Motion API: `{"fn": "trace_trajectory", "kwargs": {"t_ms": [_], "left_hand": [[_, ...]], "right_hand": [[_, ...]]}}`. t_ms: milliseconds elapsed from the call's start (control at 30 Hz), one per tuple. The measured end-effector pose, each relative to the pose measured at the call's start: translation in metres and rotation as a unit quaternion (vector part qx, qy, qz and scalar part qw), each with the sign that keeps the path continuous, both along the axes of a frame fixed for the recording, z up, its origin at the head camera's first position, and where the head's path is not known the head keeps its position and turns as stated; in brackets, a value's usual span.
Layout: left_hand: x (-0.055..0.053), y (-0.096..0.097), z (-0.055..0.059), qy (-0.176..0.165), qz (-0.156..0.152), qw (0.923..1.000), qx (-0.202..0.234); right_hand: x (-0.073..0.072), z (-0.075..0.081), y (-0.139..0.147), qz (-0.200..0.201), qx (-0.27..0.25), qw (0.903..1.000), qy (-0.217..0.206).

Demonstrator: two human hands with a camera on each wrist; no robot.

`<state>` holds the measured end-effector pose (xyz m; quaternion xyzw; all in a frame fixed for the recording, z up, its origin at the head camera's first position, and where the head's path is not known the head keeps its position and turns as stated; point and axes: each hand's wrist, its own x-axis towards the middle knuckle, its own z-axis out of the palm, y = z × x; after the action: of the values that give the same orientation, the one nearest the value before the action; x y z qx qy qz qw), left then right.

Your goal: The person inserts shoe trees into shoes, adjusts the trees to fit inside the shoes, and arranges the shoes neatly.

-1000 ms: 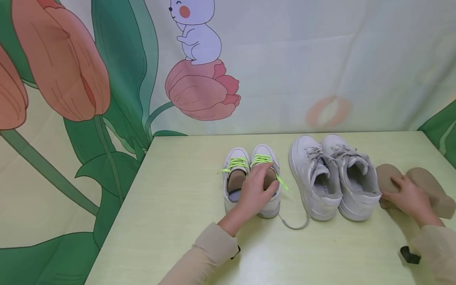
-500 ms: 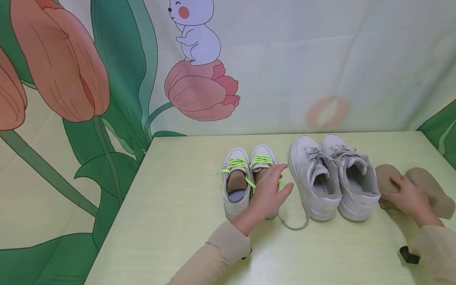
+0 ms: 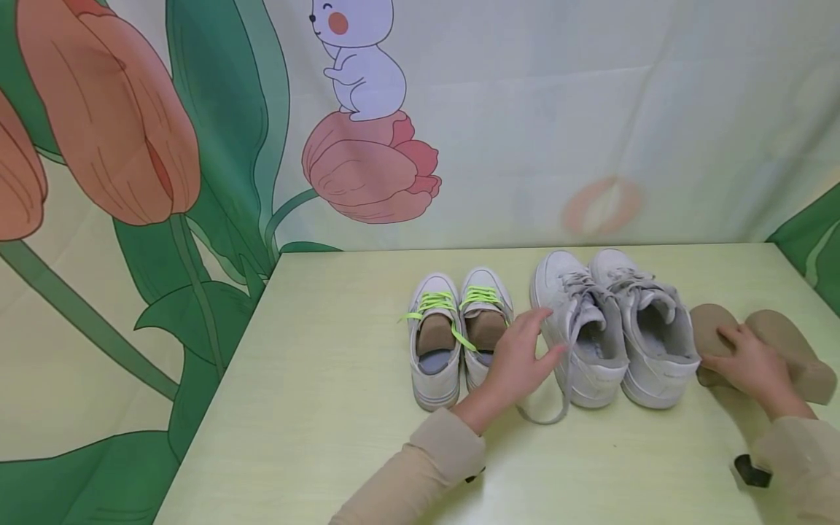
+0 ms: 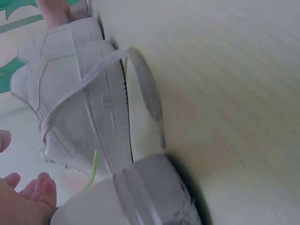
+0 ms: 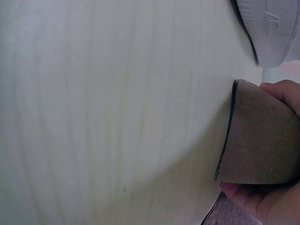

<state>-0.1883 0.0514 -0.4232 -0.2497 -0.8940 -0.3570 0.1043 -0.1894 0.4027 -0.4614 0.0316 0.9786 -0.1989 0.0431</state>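
Observation:
My left hand (image 3: 515,364) hovers over the heel of the right small white sneaker (image 3: 482,277), fingers spread and holding nothing. That sneaker stands beside the left small sneaker (image 3: 436,386); both have neon-green laces and brown tongues. In the left wrist view, the hand's fingertips (image 4: 44,187) appear at lower left, beyond a small sneaker's heel. At the right, my right hand (image 3: 755,368) grips a brown suede slipper (image 5: 262,136) between thumb and fingers. A second brown slipper (image 3: 781,335) lies right beside it, partly covered by the hand.
Between my hands stand two larger white sneakers, the left one (image 3: 600,379) and the right one (image 3: 659,379), toes toward the back. A loose grey lace (image 3: 545,421) trails onto the pale table (image 3: 315,379). A printed tulip cloth (image 3: 499,131) hangs behind the table.
My left hand has moved right, from over the right small sneaker's opening toward the larger sneakers, uncovering more of the small pair. The right hand stays on the brown slipper.

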Motion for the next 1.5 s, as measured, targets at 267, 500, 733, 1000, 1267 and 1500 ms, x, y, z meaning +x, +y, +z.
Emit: {"fn": "trace_trajectory", "kwargs": {"t_ms": [267, 500, 733, 1000, 1267, 1500], "left_hand": [[0.001, 0.017, -0.004, -0.045, -0.007, 0.9990, 0.007], [0.001, 0.028, -0.003, -0.056, 0.001, 0.9983, 0.014], [-0.004, 0.036, 0.000, -0.051, 0.019, 0.9985, -0.005], [-0.010, 0.043, 0.002, -0.078, 0.045, 0.9954, -0.032], [-0.017, 0.052, 0.000, -0.084, 0.066, 0.9918, -0.069], [-0.028, 0.053, -0.007, -0.093, 0.069, 0.9898, -0.082]], "right_hand": [[0.000, 0.001, 0.000, -0.003, 0.000, 1.0000, -0.009], [0.001, 0.001, 0.000, 0.000, 0.000, 1.0000, -0.007], [0.001, 0.001, -0.001, -0.005, -0.002, 1.0000, 0.000], [0.000, 0.000, 0.001, -0.004, 0.000, 1.0000, -0.006], [0.000, -0.002, 0.001, -0.005, -0.001, 1.0000, 0.003], [0.000, -0.003, 0.001, -0.006, -0.001, 1.0000, 0.003]]}}
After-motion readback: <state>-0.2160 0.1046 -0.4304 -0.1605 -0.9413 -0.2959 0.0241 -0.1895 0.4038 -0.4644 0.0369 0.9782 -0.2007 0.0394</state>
